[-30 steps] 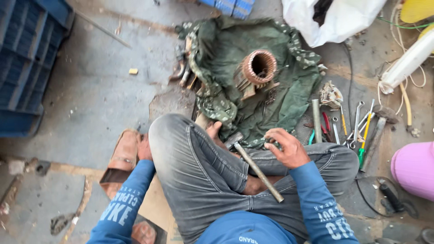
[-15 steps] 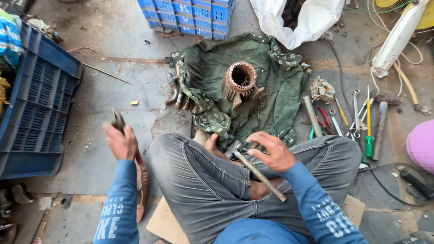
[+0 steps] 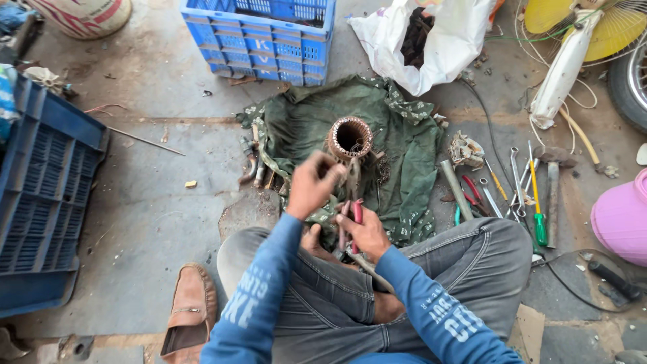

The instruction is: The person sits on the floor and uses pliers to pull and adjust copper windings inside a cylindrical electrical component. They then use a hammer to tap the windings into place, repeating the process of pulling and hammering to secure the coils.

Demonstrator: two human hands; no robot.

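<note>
1. Head view, the work: I see the stator [image 3: 350, 138], a copper-wound ring, standing on end on the green cloth [image 3: 411, 145] spread on the floor, just ahead of my crossed legs.

2. Head view, left hand [image 3: 311, 183]: it is closed into a fist just below and left of the stator, knuckles up. It seems to pinch something thin at the ring's lower edge, but I cannot tell what; the fingers hide it.

3. Head view, right hand [image 3: 364, 232]: it is curled around red-handled pliers [image 3: 352, 219], handles in the palm, nose pointing up toward the stator.

4. Head view, surroundings: spanners and a green screwdriver [image 3: 537, 202] lie on the floor to my right, near a pink tub [image 3: 623, 216]. A blue crate [image 3: 273, 34] sits beyond the cloth.

5. Doing this well, as I judge it: I would steady the ring with the left hand so it cannot tip, bring the plier nose square onto the winding, grip close to the core and pull in line, not sideways.
</note>
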